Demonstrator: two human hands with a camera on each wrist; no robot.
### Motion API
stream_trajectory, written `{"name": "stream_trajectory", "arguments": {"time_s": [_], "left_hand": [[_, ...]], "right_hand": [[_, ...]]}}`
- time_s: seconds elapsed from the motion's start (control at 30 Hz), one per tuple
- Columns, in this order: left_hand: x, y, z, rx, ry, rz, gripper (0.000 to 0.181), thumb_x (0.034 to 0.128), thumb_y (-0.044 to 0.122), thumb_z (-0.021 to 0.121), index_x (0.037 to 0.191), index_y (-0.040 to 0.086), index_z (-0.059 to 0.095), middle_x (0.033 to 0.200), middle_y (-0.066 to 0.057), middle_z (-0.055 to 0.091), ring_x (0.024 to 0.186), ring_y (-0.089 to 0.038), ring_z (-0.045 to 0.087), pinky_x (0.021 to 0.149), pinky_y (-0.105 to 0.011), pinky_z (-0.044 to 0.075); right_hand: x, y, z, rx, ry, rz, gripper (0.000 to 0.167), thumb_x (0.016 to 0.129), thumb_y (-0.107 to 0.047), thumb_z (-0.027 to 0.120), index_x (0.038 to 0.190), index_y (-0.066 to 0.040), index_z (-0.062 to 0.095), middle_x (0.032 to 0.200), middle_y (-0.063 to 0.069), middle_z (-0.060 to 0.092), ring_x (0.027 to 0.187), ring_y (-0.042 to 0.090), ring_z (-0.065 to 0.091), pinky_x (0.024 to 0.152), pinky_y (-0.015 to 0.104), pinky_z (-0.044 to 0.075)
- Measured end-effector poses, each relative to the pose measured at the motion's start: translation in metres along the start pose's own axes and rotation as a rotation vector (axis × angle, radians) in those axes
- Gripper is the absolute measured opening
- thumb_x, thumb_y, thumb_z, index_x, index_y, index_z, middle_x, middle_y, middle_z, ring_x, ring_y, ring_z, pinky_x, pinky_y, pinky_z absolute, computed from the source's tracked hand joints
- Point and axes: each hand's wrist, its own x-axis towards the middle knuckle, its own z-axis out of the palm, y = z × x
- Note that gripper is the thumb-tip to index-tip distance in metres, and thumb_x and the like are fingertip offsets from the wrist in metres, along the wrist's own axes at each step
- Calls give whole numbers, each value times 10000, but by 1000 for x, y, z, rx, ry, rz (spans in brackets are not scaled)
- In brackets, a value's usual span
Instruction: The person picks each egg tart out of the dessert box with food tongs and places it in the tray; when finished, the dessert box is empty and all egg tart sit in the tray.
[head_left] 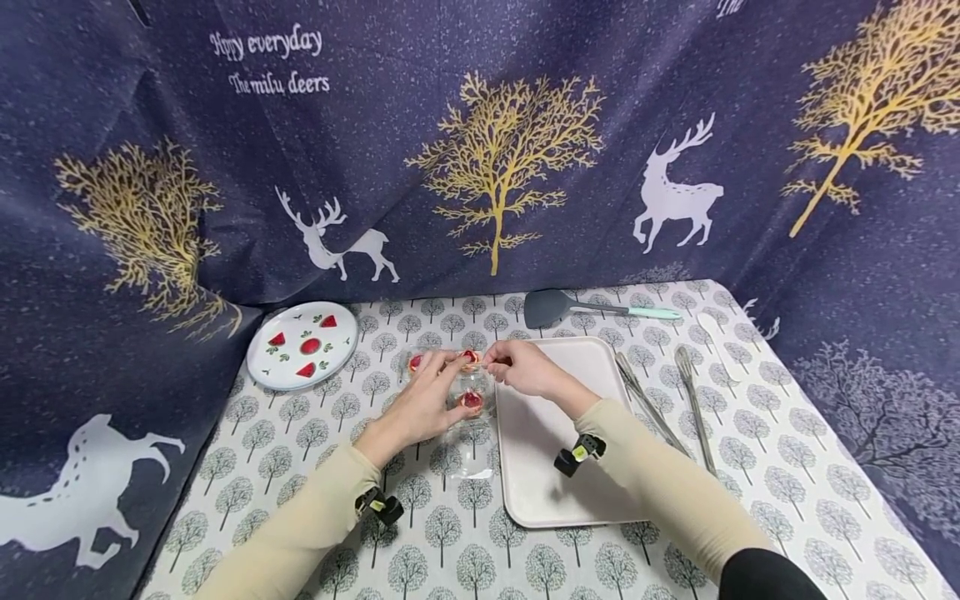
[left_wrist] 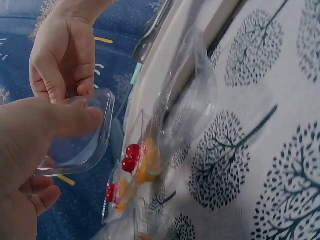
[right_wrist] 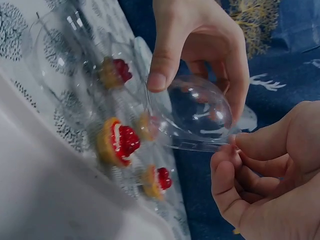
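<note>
Two hands, head view: left hand (head_left: 427,396) and right hand (head_left: 522,369) were held close together near the tray (head_left: 547,475).
Clear dome (left_wrist: 80,142), left wrist: was gripped by the left hand near tarts (left_wrist: 150,159).
Rim (right_wrist: 195,145), right wrist: was pinched by right fingertips (right_wrist: 250,146).

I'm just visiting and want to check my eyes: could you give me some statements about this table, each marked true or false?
1. The spatula lies on the patterned cloth. True.
2. The right hand holds the spatula. False: it pinches the edge of a clear plastic dome.
3. The left hand grips that same dome. True.
4. The red-topped tarts sit on the pale tray. False: they are off it, to its left.
5. The round plate is left of the tray. True.
</note>
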Motion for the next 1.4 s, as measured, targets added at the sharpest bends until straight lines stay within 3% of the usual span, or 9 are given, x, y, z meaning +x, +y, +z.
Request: {"name": "stream_trajectory", "arguments": {"time_s": [0.17,0.43,0.53,0.6,0.67,0.87,1.07,1.27,1.4], "left_hand": [[-2,8,-4,-23,43,-51,825,752,248,833,1447,86,418,1387,-90,474,1216,-243,521,1039,-395,488],[-10,25,-13,-89,102,-183,821,753,241,834,1440,96,408,1362,-115,554,1162,-290,592,998,-425,518],[-15,31,-15,-139,120,-213,781,762,215,828,1423,97,429,1203,-83,628,947,-257,652,784,-337,594],[-18,34,-17,-170,131,-215,735,764,190,825,1391,89,455,1079,-52,644,810,-219,638,650,-256,569],[-21,36,-17,-188,144,-201,696,759,157,827,1356,81,475,1004,-43,644,732,-180,609,576,-200,525],[-32,39,-18,-205,164,-146,620,802,267,800,1315,77,509,986,-49,640,815,-122,590,690,-278,570],[-46,42,-22,-233,143,-87,484,948,372,602,1319,70,525,1238,-93,616,1062,-218,610,926,-423,540],[-56,46,-25,-274,188,-9,329,973,231,548,1249,53,572,1241,-93,620,998,-177,623,879,-391,552],[-62,48,-26,-281,184,-13,352,959,246,561,1255,58,585,1301,-90,597,1088,-211,615,958,-467,520]], "right_hand": [[-10,-9,-4,-10,24,-53,52,938,-63,596,914,-71,641,800,35,621,699,119,565,633,244,517],[-33,-26,-8,-71,63,-205,46,954,-90,579,958,-59,613,835,39,633,720,144,596,634,235,536],[-42,-28,-7,-96,73,-263,33,956,-97,583,976,-81,604,850,26,635,726,123,596,647,220,543],[-48,-28,-6,-106,78,-296,33,953,-94,589,983,-100,600,876,28,646,741,116,610,662,211,553],[-53,-28,-5,-111,80,-315,36,955,-103,589,986,-118,599,899,31,654,756,117,620,673,202,555],[-69,-30,-3,-97,98,-382,54,953,-140,604,995,-109,617,972,16,664,878,132,641,769,219,576],[-83,-30,2,-8,115,-381,56,933,-176,646,962,-129,651,1005,-20,658,963,139,640,799,243,590],[-92,-21,10,57,156,-445,44,903,-112,683,946,-114,674,1001,3,647,964,145,644,856,254,583],[-98,-16,15,-7,199,-524,65,867,-138,725,927,-144,698,1023,-1,661,973,151,644,894,303,571]]}}
